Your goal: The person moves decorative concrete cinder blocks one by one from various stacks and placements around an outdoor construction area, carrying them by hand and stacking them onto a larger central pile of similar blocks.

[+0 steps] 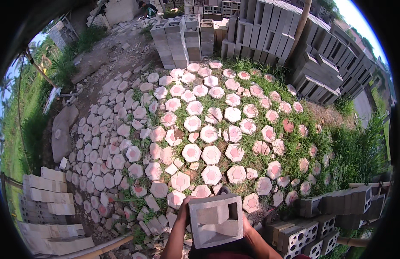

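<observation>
I hold a grey hollow concrete block [216, 219] in front of me, low in the head view, its end face with a rectangular hole turned up toward the camera. My left hand [183, 209] grips its left side and my right hand [245, 224] grips its right side; most of both hands is hidden behind the block. Below the block lies ground paved with several hexagonal pavers [211, 154], pale with pink centres, with grass between them.
Stacks of grey hollow blocks [320, 218] stand at the lower right, taller stacks [269, 30] at the back and right. Pale slabs [47, 203] are piled at the lower left. A bamboo pole [107, 247] lies near my left arm. Tall grass [359, 151] grows on the right.
</observation>
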Action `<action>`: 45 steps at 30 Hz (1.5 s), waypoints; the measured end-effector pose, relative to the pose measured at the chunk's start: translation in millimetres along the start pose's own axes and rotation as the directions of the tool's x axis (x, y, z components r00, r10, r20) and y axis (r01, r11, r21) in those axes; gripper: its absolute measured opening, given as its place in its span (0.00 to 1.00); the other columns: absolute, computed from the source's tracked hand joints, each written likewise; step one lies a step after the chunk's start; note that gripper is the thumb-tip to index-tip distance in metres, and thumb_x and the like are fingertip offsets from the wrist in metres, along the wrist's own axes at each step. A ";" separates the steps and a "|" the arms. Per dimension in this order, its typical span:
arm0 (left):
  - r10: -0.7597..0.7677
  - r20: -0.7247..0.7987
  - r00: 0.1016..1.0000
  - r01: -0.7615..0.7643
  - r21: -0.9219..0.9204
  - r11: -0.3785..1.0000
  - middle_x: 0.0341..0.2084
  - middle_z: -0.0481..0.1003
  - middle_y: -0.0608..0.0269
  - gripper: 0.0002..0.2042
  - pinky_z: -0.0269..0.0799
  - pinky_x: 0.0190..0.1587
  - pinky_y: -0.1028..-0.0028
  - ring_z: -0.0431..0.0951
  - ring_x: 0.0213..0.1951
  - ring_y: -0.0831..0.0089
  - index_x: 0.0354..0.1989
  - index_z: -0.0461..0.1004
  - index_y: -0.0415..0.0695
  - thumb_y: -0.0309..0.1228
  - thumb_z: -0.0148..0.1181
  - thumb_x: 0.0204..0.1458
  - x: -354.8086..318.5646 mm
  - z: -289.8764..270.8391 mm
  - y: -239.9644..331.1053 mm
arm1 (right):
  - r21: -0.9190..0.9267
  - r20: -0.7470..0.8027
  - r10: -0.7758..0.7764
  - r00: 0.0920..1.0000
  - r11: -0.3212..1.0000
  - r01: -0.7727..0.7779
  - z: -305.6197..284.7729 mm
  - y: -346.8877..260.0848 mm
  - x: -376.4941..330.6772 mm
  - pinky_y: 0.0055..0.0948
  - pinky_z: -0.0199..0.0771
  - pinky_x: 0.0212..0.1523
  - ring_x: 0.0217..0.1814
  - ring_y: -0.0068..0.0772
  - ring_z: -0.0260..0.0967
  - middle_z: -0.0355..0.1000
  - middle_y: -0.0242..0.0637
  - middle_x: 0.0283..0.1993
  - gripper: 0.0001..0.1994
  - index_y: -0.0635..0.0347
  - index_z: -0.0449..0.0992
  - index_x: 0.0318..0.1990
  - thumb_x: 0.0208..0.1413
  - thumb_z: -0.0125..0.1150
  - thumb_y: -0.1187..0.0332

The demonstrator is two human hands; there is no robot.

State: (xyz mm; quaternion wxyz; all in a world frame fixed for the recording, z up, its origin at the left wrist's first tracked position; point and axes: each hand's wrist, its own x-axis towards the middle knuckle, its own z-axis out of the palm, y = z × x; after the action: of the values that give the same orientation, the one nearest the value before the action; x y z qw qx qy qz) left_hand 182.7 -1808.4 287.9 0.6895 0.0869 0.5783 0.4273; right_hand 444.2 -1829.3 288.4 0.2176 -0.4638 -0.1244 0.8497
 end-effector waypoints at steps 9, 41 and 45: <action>0.303 0.220 0.927 -0.231 -0.302 0.925 0.51 0.69 0.56 0.34 0.61 0.53 0.67 0.70 0.49 0.64 0.52 0.66 0.41 0.61 0.34 0.56 20.8 138.5 200.8 | 0.030 0.041 -0.113 0.993 0.993 0.112 -15.0 -205.0 40.4 0.39 0.62 0.58 0.58 0.40 0.62 0.63 0.43 0.60 0.36 0.59 0.59 0.62 0.58 0.36 0.37; 0.195 0.317 0.928 -0.052 -0.407 0.912 0.39 0.75 0.62 0.26 0.72 0.43 0.71 0.75 0.39 0.70 0.49 0.71 0.44 0.55 0.41 0.58 449.4 199.7 591.2 | -0.336 -0.170 -0.542 0.823 0.817 0.468 200.7 -702.2 338.0 0.30 0.30 0.70 0.75 0.36 0.27 0.30 0.42 0.73 0.43 0.64 0.35 0.68 0.59 0.31 0.37; 0.202 0.241 0.949 -0.103 -0.368 0.924 0.40 0.74 0.62 0.27 0.72 0.44 0.70 0.75 0.39 0.70 0.50 0.71 0.45 0.55 0.42 0.57 507.6 203.6 634.3 | -0.245 -0.166 -0.496 0.853 0.858 0.451 200.2 -758.5 388.3 0.31 0.33 0.70 0.73 0.37 0.33 0.35 0.45 0.72 0.41 0.65 0.38 0.68 0.60 0.33 0.39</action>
State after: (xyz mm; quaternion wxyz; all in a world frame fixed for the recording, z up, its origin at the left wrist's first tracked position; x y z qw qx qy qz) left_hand 32.9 -989.0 374.7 0.7315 0.0661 0.3830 0.5602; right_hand 284.0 -979.6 424.7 0.3865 -0.5300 -0.2934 0.6954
